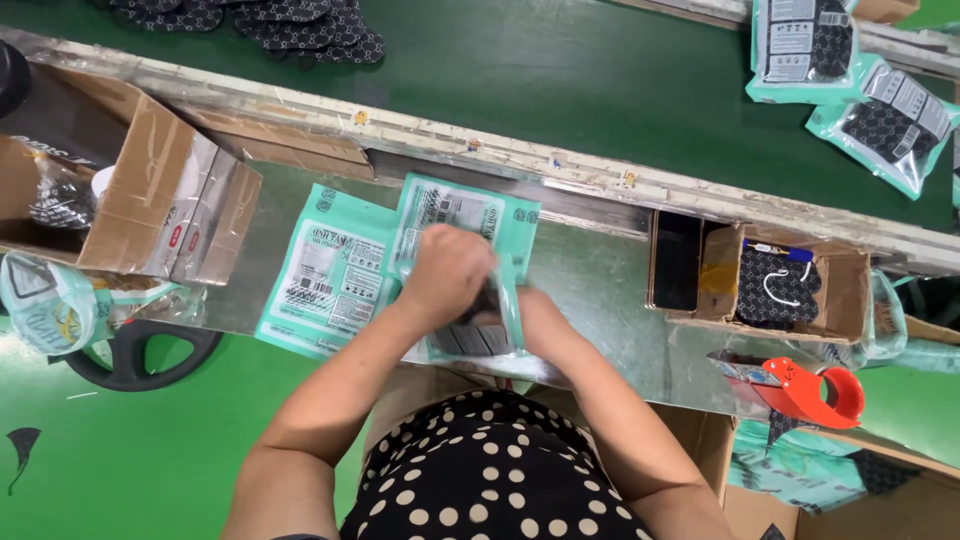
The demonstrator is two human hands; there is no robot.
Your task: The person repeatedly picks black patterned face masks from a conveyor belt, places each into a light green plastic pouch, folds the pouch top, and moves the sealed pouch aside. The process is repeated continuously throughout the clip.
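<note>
My left hand lies closed over the top of a teal plastic pouch on the metal worktop. My right hand is mostly hidden under that pouch and grips its lower side. A dark patterned item shows at the pouch's open bottom. Under my hands lies another teal pouch with a white label. A second flat one lies to its left.
An open cardboard box stands at the left. A small box with dark patterned items sits at the right, beside a red tape dispenser. Filled teal pouches lie on the green belt at the top right.
</note>
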